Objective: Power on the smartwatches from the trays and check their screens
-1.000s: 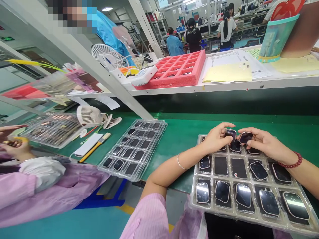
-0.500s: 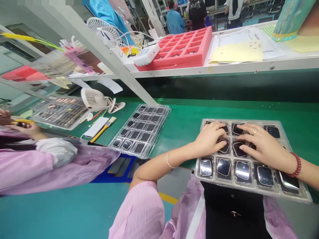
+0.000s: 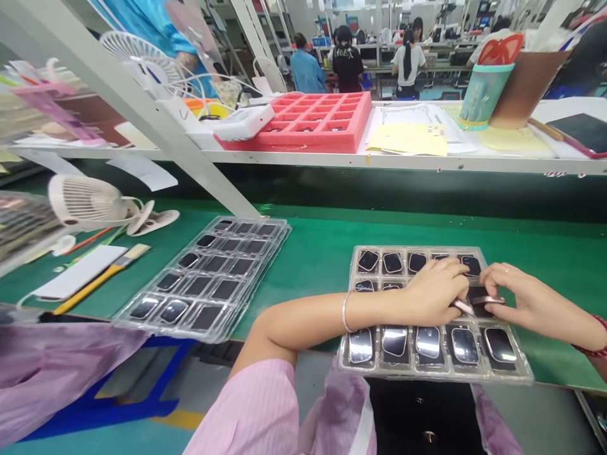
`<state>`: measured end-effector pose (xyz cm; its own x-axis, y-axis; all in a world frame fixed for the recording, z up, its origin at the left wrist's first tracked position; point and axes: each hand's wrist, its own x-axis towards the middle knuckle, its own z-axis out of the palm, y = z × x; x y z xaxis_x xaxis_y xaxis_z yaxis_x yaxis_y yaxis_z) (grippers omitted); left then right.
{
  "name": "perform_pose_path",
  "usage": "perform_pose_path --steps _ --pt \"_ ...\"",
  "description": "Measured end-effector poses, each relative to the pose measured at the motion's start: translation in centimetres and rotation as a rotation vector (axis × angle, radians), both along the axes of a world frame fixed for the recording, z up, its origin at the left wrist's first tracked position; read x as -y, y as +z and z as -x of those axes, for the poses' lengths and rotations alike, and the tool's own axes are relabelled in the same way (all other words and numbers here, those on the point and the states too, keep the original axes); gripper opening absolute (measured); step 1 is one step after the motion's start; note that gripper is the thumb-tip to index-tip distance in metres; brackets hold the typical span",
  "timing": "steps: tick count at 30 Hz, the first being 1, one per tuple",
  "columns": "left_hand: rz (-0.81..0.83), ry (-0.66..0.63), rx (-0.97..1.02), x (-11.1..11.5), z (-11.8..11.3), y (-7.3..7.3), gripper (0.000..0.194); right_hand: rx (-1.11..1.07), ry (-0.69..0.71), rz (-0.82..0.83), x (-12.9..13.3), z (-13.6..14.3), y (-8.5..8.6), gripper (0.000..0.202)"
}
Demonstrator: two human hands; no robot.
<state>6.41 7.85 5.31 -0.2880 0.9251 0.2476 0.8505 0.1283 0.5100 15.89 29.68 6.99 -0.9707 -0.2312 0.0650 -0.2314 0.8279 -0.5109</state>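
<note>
Head camera: the left hand (image 3: 439, 287) is over the right part of a clear compartment tray (image 3: 524, 373), fingers curled, a thin watch unit (image 3: 462, 307) seen nearly edge-on at its fingertips. The right hand (image 3: 521, 294) is just beside it, with a second watch unit (image 3: 489, 299) pinched between thumb and bent fingers, also nearly edge-on. Both units are above the tray's right side, near each other.

The tray lies on the green bench (image 3: 313, 259), near its front edge. Its front row carries five dark-faced units (image 3: 428, 341), one per compartment, some set askew. The middle row is partly hidden by the left hand and forearm.

To the left, well apart, lies a stacked tray (image 3: 222, 332) with dark inserts and several units. Beyond it are a yellow-handled brush (image 3: 102, 279), a white slab (image 3: 81, 272) and a small fan (image 3: 88, 201). A red foam tray (image 3: 358, 136) rests on the shelf (image 3: 403, 162) above.
</note>
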Motion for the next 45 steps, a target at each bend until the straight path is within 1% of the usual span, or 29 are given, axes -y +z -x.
perform_pose_path --steps 2,4,5,7,9,11,13,15,17,20,22,24,28,30,34,37,41,45 --pt "-0.097 0.046 0.335 0.0 0.9 0.0 0.014 0.135 -0.066 0.348 0.4 1.6 0.1 0.025" --pt "-0.195 0.166 0.668 0.0 2.4 0.3 0.023 0.243 -0.137 0.646 1.0 3.9 0.0 0.027" --pt "-0.242 0.229 0.798 0.1 3.3 0.5 0.027 0.272 -0.166 0.758 1.4 5.2 -0.2 0.026" --pt "-0.328 0.334 0.979 0.5 5.1 1.0 0.035 0.299 -0.202 0.931 2.5 7.6 -0.7 0.028" --pt "-0.398 0.401 1.088 1.3 6.6 1.2 0.04 0.329 -0.205 1.084 3.5 9.4 -1.3 0.036" --pt "-0.449 0.415 1.189 2.4 7.6 0.9 0.049 0.384 -0.185 1.204 4.0 10.4 -1.8 0.043" --pt "-0.449 0.399 1.281 3.3 8.1 0.2 0.058 0.435 -0.159 1.273 4.1 10.6 -2.1 0.048" --pt "-0.425 0.363 1.319 3.8 8.4 -0.5 0.066 0.449 -0.134 1.294 3.7 10.4 -2.3 0.05" --pt "-0.412 0.315 1.303 3.9 8.4 -0.8 0.074 0.443 -0.098 1.277 3.4 10.1 -2.4 0.048" --pt "-0.397 0.247 1.256 3.8 8.4 -0.9 0.085 0.442 -0.036 1.219 3.3 9.8 -2.3 0.044" --pt "-0.368 0.225 1.247 3.8 8.3 -0.8 0.088 0.438 -0.011 1.175 3.5 9.8 -2.3 0.044" --pt "-0.345 0.232 1.236 3.8 8.2 -0.8 0.084 0.432 -0.009 1.136 3.6 9.9 -2.4 0.046" --pt "-0.345 0.296 1.187 3.7 7.9 -1.2 0.06 0.437 -0.073 1.093 3.6 10.1 -3.0 0.051" --pt "-0.342 0.315 1.155 3.6 7.9 -1.3 0.052 0.43 -0.109 1.082 3.4 10.2 -3.4 0.053" --pt "-0.318 0.362 1.111 3.4 7.7 -1.4 0.057 0.404 -0.127 0.969 3.3 10.1 -3.7 0.054" --pt "-0.284 0.397 1.089 3.4 7.4 -1.1 0.048 0.336 -0.12 0.887 3.6 9.9 -3.4 0.048" --pt "-0.262 0.411 1.063 3.4 7.1 -0.6 0.039 0.289 -0.099 0.805 4.0 9.6 -2.6 0.041" --pt "-0.265 0.41 1.057 3.5 7.0 -0.4 0.03 0.271 -0.079 0.806 4.2 9.5 -2.0 0.035"
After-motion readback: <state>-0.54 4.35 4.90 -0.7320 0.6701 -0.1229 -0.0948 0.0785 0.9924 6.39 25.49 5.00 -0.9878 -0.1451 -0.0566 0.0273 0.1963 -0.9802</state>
